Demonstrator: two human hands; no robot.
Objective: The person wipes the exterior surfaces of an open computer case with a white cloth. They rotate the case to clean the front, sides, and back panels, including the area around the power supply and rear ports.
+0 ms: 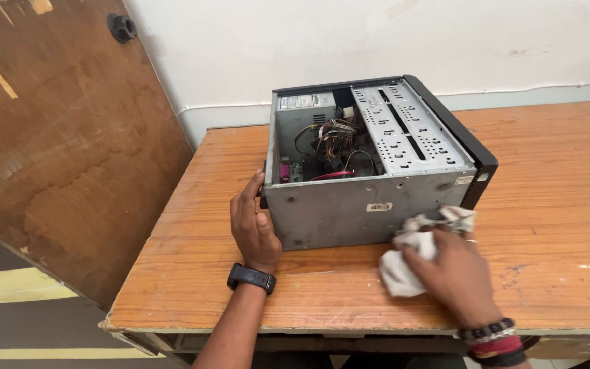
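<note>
A worn wooden table (548, 171) is filling most of the scene, its orange top scratched and its near edge chipped. A white wall (349, 41) is running behind it at the far side, with a pale strip along its base. At the left, a brown wooden door (69, 150) is leaning inward, carrying a dark round knob (122, 27) near its top.
</note>
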